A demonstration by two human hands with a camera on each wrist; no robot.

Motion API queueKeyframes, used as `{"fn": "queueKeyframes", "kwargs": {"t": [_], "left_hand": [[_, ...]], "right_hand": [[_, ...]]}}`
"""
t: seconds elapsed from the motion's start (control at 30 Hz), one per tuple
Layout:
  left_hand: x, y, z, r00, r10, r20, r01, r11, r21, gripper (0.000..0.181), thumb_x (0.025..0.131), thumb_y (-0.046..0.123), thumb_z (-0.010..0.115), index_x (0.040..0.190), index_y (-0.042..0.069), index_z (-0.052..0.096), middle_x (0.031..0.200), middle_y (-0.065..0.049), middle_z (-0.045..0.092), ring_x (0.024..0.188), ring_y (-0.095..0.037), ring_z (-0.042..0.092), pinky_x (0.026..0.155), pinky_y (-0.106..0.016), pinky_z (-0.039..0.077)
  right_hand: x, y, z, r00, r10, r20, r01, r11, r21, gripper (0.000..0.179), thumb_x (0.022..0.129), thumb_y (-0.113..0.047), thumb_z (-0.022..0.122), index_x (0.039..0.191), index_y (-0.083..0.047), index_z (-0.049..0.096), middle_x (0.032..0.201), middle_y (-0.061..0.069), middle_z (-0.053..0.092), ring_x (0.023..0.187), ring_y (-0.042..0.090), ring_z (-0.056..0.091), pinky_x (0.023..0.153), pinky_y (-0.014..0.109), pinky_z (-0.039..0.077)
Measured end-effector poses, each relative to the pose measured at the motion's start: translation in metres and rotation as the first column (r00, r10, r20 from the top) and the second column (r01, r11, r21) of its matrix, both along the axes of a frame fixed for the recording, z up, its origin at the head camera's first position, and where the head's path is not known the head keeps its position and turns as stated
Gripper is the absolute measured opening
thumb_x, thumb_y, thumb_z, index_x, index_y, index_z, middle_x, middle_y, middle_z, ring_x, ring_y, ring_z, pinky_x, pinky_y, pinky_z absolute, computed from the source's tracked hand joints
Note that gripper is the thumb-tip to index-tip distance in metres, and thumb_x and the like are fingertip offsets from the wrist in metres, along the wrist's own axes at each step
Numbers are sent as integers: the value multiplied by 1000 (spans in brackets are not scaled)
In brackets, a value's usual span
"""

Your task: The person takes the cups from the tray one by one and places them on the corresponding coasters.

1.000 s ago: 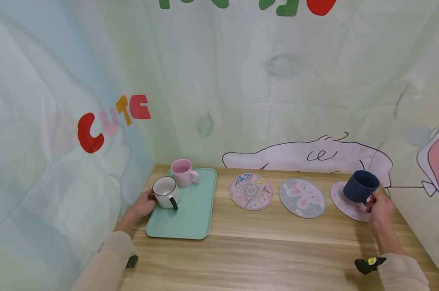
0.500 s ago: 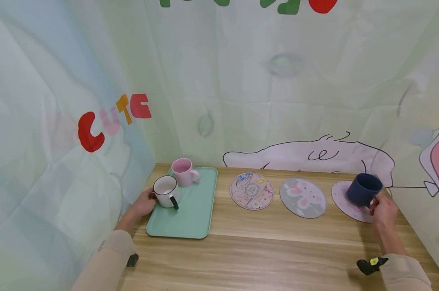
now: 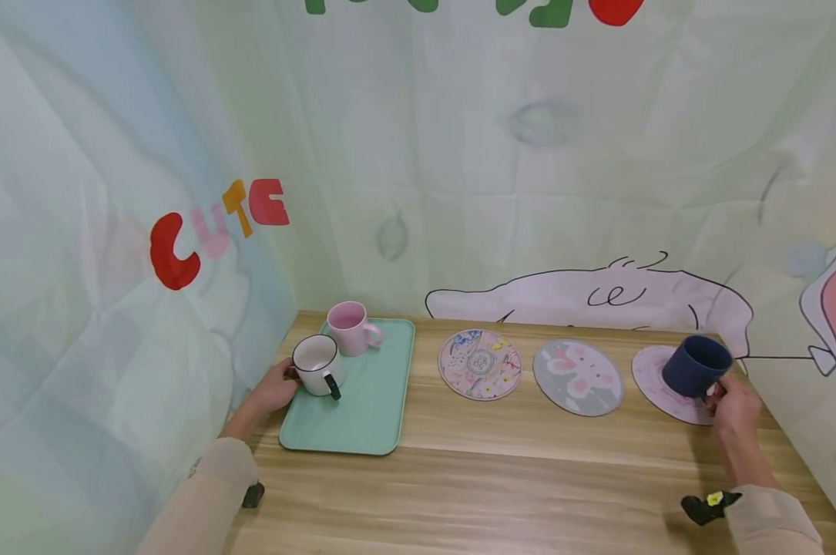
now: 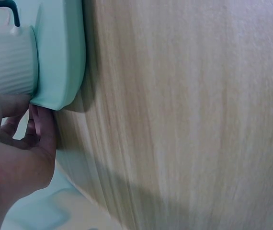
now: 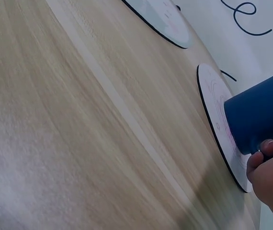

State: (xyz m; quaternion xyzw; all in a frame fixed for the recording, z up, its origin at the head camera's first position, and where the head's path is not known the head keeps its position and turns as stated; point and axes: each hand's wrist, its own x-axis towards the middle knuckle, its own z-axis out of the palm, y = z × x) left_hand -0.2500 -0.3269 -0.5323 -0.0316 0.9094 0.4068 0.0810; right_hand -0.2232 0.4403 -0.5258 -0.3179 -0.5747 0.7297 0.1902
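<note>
My right hand [image 3: 736,408] grips the handle of a navy blue mug [image 3: 696,366]. The mug is over the right part of a pale pink round coaster [image 3: 649,378], and in the right wrist view its base meets the coaster [image 5: 213,100]. On the far left, my left hand [image 3: 276,388] pinches the side edge of a mint green tray [image 3: 362,424]. In the left wrist view its thumb lies by the rim near a mug and a finger reaches below the tray [image 4: 69,62]. A white mug [image 3: 317,366] with a black handle stands on the tray beside that hand.
Behind the white mug stands a pink mug [image 3: 348,330] on the tray. A flowered round coaster [image 3: 478,366] and a grey bunny coaster [image 3: 577,378] lie along the wooden table [image 3: 487,493]. Printed cloth [image 3: 459,193] hangs behind and at both sides.
The blue mug has moved slightly right and down onto the pale pink coaster, with my right hand still on its handle. My left hand stays at the tray's edge.
</note>
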Motion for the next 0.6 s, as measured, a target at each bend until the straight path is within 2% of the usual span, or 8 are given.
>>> {"fn": "queueKeyframes", "kwargs": {"t": [0.1,0.2,0.47,0.6], "left_hand": [[1,0,1,1000,-3,-3,3,1000,3,47,104,1,45,149,-14,41,140,-37,49,126,-46,46,115,-64,34],[1,0,2,1000,-3,2,3,1000,-2,47,104,1,45,149,-14,41,140,-37,49,127,-46,45,115,-64,34],[3,-2,1,1000,4,12,-4,1000,-3,48,104,2,45,149,-13,41,141,-37,49,129,-47,45,116,-64,32],[2,0,0,1000,4,6,-4,1000,-2,48,104,2,46,149,-13,42,142,-37,49,132,-48,45,117,-64,33]], "right_hand": [[0,3,-1,1000,7,19,-7,1000,-3,47,106,-10,46,60,-8,56,53,-4,47,44,10,44,46,23,40],[1,5,-1,998,46,37,-46,999,19,47,107,-11,45,62,-8,57,56,-4,48,47,10,45,48,23,40],[6,7,-3,985,148,93,-159,979,125,44,111,-15,40,71,-7,57,64,-5,49,59,9,48,57,22,43],[8,7,-2,985,148,91,-160,976,150,43,111,-14,39,73,-9,58,66,-6,50,60,9,48,58,21,43]]}}
